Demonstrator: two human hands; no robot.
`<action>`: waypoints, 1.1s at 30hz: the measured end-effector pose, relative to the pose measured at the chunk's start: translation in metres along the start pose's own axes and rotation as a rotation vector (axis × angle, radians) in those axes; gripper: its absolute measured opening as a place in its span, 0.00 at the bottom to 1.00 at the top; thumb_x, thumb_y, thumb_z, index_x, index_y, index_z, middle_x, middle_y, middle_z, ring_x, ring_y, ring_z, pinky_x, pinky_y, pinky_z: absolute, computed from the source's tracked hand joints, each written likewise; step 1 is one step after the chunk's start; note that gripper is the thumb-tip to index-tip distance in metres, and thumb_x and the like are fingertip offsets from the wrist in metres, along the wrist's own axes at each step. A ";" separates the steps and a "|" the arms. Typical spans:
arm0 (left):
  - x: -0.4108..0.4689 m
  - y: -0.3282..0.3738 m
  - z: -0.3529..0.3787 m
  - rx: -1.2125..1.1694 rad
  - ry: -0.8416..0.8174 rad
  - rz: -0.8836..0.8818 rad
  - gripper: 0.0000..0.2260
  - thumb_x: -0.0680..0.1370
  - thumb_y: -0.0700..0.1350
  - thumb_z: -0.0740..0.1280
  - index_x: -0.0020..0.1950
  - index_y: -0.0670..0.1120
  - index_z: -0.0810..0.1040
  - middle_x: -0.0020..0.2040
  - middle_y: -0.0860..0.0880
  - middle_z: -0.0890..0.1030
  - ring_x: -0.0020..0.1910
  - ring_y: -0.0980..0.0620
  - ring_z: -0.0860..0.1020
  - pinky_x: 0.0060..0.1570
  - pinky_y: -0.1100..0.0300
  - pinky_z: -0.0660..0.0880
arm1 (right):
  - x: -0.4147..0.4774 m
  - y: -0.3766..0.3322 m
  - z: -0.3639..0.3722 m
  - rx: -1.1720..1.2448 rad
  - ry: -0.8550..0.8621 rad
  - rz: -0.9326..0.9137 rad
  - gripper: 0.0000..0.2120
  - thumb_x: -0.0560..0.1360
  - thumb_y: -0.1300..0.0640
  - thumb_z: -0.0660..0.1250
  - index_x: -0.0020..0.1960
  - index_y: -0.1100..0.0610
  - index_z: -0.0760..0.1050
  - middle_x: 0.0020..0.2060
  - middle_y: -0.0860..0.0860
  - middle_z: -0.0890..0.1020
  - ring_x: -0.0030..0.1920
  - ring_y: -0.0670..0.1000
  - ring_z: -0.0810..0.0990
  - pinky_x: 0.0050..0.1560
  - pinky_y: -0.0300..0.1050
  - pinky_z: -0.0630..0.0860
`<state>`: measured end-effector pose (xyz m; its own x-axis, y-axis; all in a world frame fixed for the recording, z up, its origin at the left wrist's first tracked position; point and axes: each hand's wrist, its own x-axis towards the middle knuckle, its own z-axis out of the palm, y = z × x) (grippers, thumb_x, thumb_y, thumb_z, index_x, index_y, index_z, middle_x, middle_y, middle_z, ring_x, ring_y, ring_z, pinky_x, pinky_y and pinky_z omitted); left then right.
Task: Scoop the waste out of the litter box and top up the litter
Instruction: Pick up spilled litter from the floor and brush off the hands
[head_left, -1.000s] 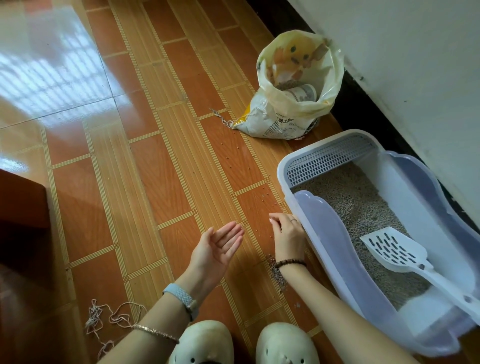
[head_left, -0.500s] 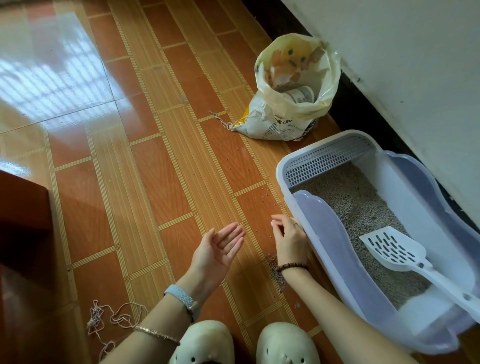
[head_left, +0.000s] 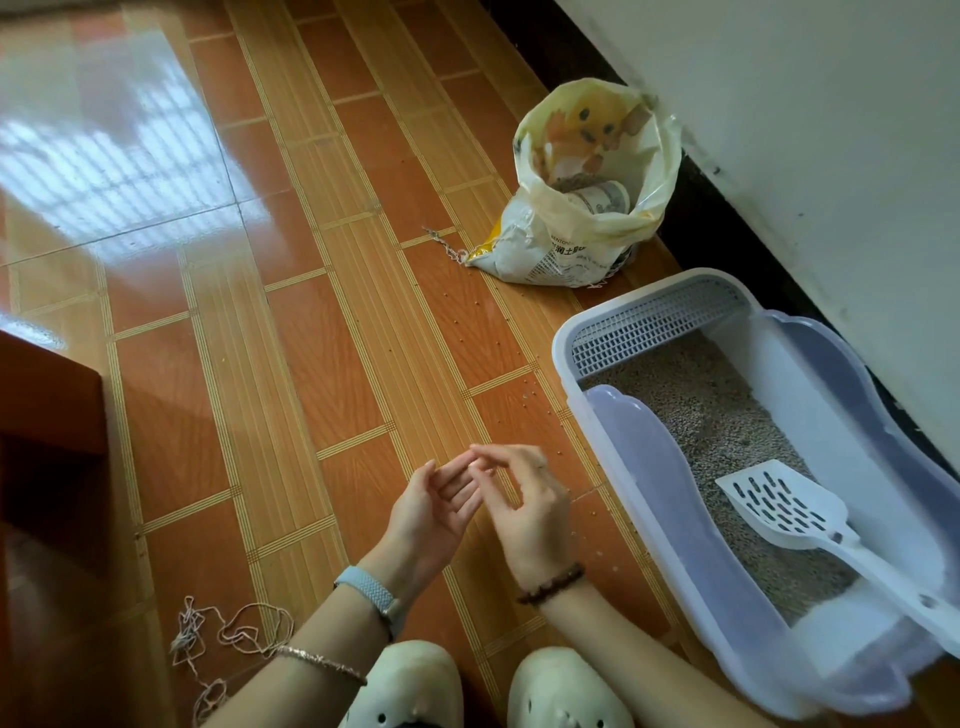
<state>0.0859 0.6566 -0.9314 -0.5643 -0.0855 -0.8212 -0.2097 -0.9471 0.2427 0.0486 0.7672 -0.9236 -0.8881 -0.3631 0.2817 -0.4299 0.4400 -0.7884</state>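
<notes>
A white and lavender litter box (head_left: 649, 499) sits on the tiled floor at the right, holding grey litter (head_left: 717, 415). A white slotted scoop (head_left: 779, 504) lies inside it, handle toward the near corner. An open litter bag (head_left: 582, 244) stands beyond the box with a cup inside it. My left hand (head_left: 431, 514) is palm up and cupped, left of the box. My right hand (head_left: 530, 509) hovers beside it, fingertips pinched together and touching the left fingers. I cannot see anything between the fingers.
Loose litter grains (head_left: 530, 392) dot the floor beside the box. A white wall (head_left: 831, 156) runs close behind the box and bag. Dark wooden furniture (head_left: 47, 405) stands at the left. Tangled string (head_left: 228, 634) lies near my pale shoes (head_left: 410, 686).
My right hand lifted off the floor beside the box and moved left to meet my left hand's fingers. The left hand stayed cupped. The scoop and the bag have not moved.
</notes>
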 end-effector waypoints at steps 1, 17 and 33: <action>0.000 -0.001 0.002 0.002 -0.005 -0.008 0.21 0.84 0.47 0.50 0.56 0.34 0.78 0.48 0.38 0.83 0.50 0.45 0.82 0.51 0.56 0.79 | -0.004 -0.003 0.001 0.017 -0.019 -0.035 0.11 0.70 0.63 0.74 0.52 0.57 0.81 0.46 0.49 0.81 0.49 0.43 0.78 0.52 0.31 0.74; 0.007 0.052 0.021 -0.100 -0.069 0.123 0.18 0.84 0.44 0.51 0.58 0.34 0.76 0.54 0.37 0.82 0.53 0.44 0.82 0.54 0.55 0.78 | 0.081 0.010 0.007 0.013 -0.039 0.089 0.07 0.73 0.59 0.70 0.50 0.55 0.80 0.45 0.45 0.82 0.46 0.41 0.79 0.48 0.31 0.76; 0.058 0.120 0.030 -0.097 -0.030 0.223 0.18 0.83 0.42 0.52 0.61 0.33 0.75 0.57 0.37 0.81 0.58 0.43 0.80 0.60 0.54 0.75 | 0.164 0.062 0.092 -0.143 -0.177 0.283 0.09 0.70 0.61 0.73 0.49 0.55 0.78 0.44 0.47 0.80 0.43 0.45 0.77 0.47 0.39 0.76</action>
<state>0.0043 0.5469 -0.9345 -0.6117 -0.2878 -0.7369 -0.0005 -0.9313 0.3642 -0.1089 0.6596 -0.9763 -0.9386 -0.3420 -0.0457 -0.2009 0.6495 -0.7333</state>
